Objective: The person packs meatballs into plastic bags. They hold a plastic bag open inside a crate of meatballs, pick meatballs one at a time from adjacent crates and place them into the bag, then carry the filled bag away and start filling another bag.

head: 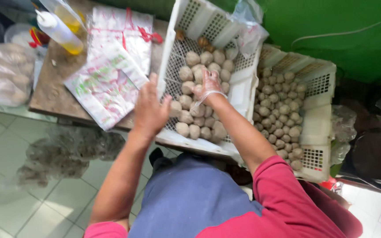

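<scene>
— Where are you in the sorting?
— Your left hand (150, 110) clamps the white crate (243, 90) rim, fingers curled over it. Your gloved right hand (208, 83) closes around pale meatballs (193, 119) inside.
— Next?
— Probably lift the handful gently without squashing it.

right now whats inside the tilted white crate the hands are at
Pale round balls fill the white crate; the gloved right hand covers some. What it grips is hidden.
</scene>
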